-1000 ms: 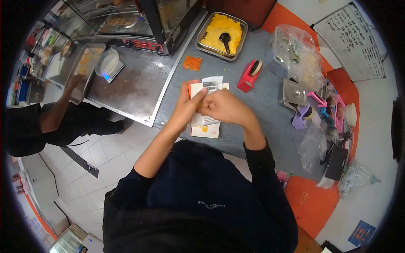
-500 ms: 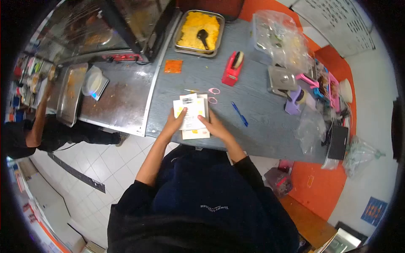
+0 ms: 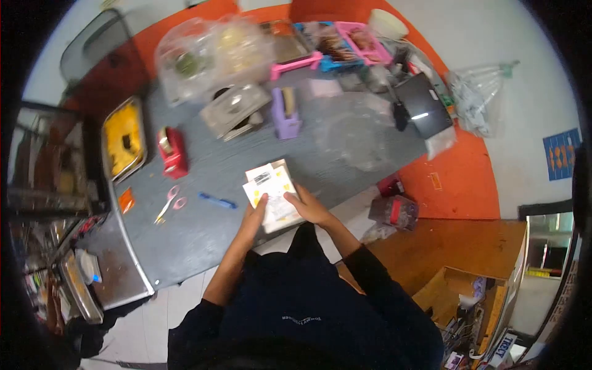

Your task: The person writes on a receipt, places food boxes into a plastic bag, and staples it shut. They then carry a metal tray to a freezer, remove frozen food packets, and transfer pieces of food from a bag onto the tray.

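Between both hands is a stack of printed white paper booklets (image 3: 279, 188) with yellow patches, its edges slightly uneven, over the table's front edge. My left hand (image 3: 251, 217) grips the left side, thumb on top. On the right side my right hand (image 3: 310, 206) holds it, thumb also pressed on the top sheet. Left of the stack lie a blue pen (image 3: 217, 200) and pink-handled scissors (image 3: 179, 202). Behind them stands a red tape dispenser (image 3: 172, 154). Fingers under the stack are hidden.
The grey table (image 3: 185, 246) bears a tray of yellow food (image 3: 116, 137), metal containers (image 3: 233, 112), a purple tape dispenser (image 3: 285, 120), plastic bags (image 3: 354, 139) and a black flat device (image 3: 425, 111). A wooden counter (image 3: 456, 246) stands right. Another person's arm (image 3: 54, 305) shows at lower left.
The view has turned to the right, so the tray, scissors and pen appear farther left and the wooden counter shows more. Both hands still hold the stack, now tilted a little.
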`<state>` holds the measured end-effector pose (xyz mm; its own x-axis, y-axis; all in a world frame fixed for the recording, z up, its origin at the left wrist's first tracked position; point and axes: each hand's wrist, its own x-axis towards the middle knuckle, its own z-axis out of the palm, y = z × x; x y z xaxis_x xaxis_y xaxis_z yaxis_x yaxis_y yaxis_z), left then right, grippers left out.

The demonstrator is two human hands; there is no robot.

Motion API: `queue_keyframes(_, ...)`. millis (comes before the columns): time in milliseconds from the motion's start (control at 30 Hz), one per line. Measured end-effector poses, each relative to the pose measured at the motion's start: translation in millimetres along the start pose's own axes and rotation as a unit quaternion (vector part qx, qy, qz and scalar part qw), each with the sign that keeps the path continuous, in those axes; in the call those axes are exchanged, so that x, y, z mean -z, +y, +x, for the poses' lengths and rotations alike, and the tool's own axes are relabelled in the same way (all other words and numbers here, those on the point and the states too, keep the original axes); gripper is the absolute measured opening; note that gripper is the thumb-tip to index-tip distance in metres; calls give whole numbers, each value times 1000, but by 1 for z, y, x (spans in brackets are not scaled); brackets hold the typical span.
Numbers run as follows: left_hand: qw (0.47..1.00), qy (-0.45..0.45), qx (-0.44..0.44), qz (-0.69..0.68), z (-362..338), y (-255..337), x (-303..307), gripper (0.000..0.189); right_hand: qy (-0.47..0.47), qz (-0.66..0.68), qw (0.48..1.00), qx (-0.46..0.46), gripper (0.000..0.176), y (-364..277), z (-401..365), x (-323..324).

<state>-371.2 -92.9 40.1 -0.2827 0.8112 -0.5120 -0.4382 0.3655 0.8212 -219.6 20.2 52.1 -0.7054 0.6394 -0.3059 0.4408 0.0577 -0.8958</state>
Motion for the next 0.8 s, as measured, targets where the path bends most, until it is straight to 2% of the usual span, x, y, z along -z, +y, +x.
queue_keyframes(33,1000,19,8,-13,17,7,-22,48,-61,75,994,-52,68,-11,1,31)
queue_keyframes(67,995,43,-10,95,40,2,-33,44,-123,149,976,-99,65,-14,6,61)
queue_keyframes(100,992,65,-82,75,55,1,-44,42,-107,97,983,-108,60,15,13,78)
queue_keyframes(133,971,134,-105,165,73,-4,-45,44,-153,114,973,-130,57,17,11,111)
queue_keyframes(167,877,233,-231,350,83,-7,-54,45,-118,113,980,-113,56,32,15,145)
queue_keyframes(200,708,384,-299,511,93,-10,-64,47,-85,114,985,-100,56,52,20,177)
queue_keyframes(233,674,403,-334,522,69,47,-105,47,114,33,993,-17,53,92,31,209)
queue_keyframes(267,638,421,-367,530,62,81,-140,48,306,-50,949,65,50,128,45,239)
queue_keyframes(300,728,340,-374,463,75,83,-159,47,475,-225,851,28,38,139,54,270)
queue_keyframes(333,805,255,-373,384,88,86,-181,46,542,-312,780,19,32,150,65,293)
queue_keyframes(367,846,207,-342,354,103,86,-209,44,607,-386,694,-5,26,161,75,316)
queue_keyframes(433,814,139,-384,414,133,90,-261,41,378,-310,866,103,24,183,96,342)
queue_keyframes(467,803,130,-401,421,146,96,-285,42,377,-308,866,110,24,178,103,348)
queue_keyframes(500,792,122,-417,428,157,103,-306,44,309,-176,923,150,25,166,108,349)
queue_keyframes(533,791,130,-419,426,166,111,-322,44,229,-42,955,185,27,150,109,350)
queue_keyframes(600,841,135,-353,388,176,126,-347,50,147,-101,943,282,24,99,81,347)
queue_keyframes(667,853,116,-328,389,189,132,-346,49,38,-166,933,316,25,45,46,351)
queue_keyframes(733,862,-56,-265,429,210,125,-316,42,20,-115,937,329,27,50,41,352)
queue_keyframes(800,847,90,-306,426,204,137,-303,31,5,-61,935,350,29,63,40,356)
